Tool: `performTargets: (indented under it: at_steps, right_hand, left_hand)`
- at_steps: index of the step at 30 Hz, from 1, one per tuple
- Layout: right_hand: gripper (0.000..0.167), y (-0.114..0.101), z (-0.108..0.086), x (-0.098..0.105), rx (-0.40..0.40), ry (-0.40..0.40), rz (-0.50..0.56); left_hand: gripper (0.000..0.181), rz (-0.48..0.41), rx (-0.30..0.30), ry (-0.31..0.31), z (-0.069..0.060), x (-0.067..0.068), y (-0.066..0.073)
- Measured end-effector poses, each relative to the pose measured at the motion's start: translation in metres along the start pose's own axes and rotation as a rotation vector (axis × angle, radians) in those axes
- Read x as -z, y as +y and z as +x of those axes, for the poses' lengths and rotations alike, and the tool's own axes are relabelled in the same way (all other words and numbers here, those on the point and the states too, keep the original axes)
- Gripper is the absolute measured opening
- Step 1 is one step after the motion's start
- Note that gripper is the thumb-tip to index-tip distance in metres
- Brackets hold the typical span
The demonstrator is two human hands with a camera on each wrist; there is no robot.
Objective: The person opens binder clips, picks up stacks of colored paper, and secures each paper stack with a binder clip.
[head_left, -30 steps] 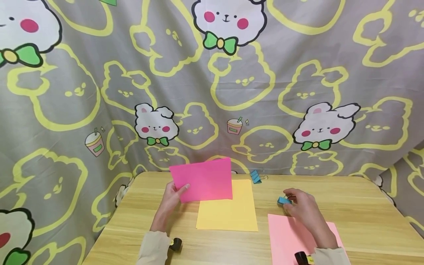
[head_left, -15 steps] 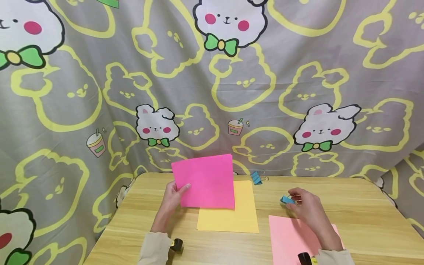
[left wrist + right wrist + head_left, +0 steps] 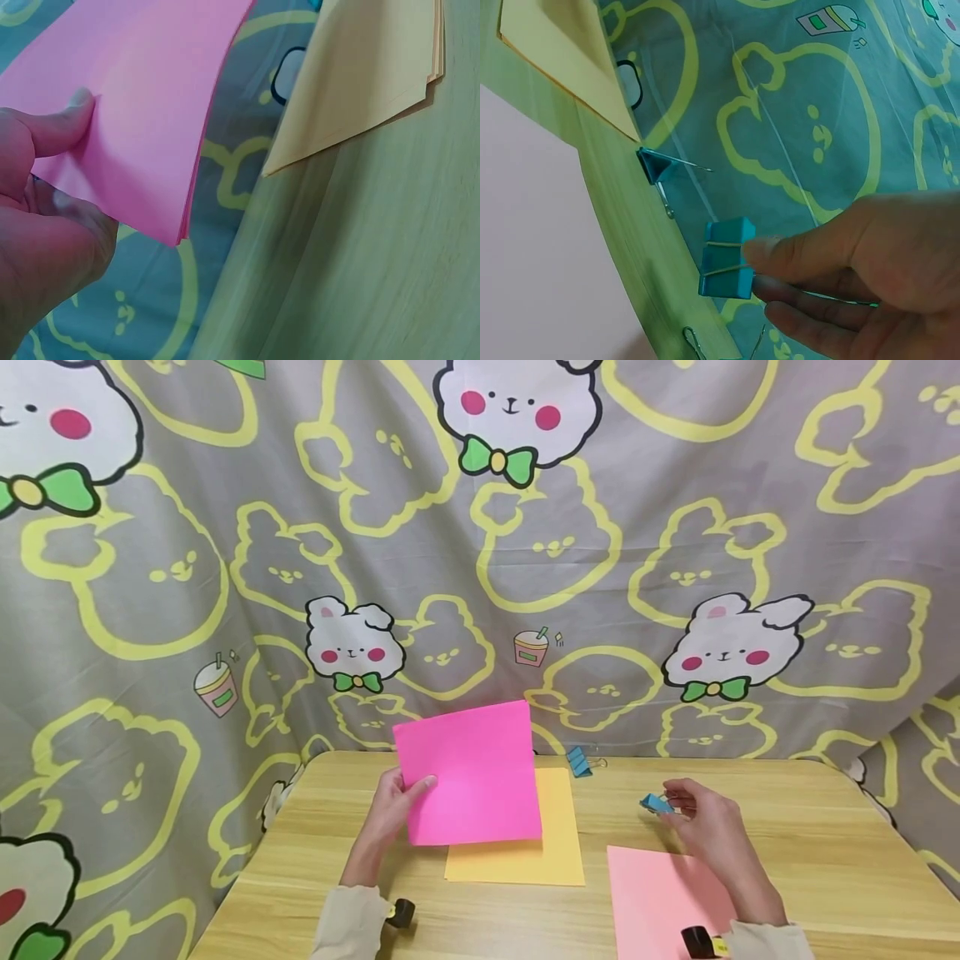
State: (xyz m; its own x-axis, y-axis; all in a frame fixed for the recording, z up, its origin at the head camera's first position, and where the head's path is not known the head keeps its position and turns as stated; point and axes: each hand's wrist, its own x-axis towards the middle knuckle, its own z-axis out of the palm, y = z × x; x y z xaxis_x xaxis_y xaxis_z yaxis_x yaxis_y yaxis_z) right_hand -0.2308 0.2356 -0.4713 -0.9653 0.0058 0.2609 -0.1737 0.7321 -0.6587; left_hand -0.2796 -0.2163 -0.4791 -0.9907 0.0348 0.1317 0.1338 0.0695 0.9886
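Note:
My left hand [image 3: 397, 806] holds a thin stack of bright pink paper [image 3: 468, 777] by its left side, thumb on the front face. The stack is raised and tilted above the table, in front of a yellow paper stack [image 3: 558, 852] lying there. In the left wrist view several edges show along the pink paper [image 3: 142, 112]. My right hand [image 3: 708, 818] pinches a blue binder clip [image 3: 656, 803] between thumb and fingers, just above the table. The right wrist view shows this clip [image 3: 727, 259] with its wire handles at the thumb.
A second blue binder clip [image 3: 579, 762] lies near the table's back edge. Light pink paper [image 3: 660, 893] lies under my right forearm. Wire handles [image 3: 693, 343] of another clip show at the right wrist view's bottom edge. A patterned curtain [image 3: 450, 568] hangs behind the wooden table [image 3: 300, 860].
The pink stack has tipped more upright, showing more of its front face, and shifted slightly right. My right hand has moved slightly right and up with the blue binder clip.

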Motion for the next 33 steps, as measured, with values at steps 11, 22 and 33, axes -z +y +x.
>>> performTargets:
  at_steps: [11, 22, 33]
  right_hand:
    - [0.042, 0.006, 0.000, 0.003, -0.036, 0.024, 0.058]
    - [0.053, 0.003, 0.003, 0.008, -0.179, -0.067, 0.475]
    - [0.057, 0.001, 0.002, 0.012, -0.194, -0.146, 0.564]
  left_hand:
    - [0.023, -0.001, 0.004, -0.042, 0.001, -0.005, 0.001]
    - [0.027, -0.019, 0.014, -0.116, -0.001, -0.011, 0.006]
    - [0.027, -0.036, 0.038, -0.140, -0.003, -0.017, 0.003]
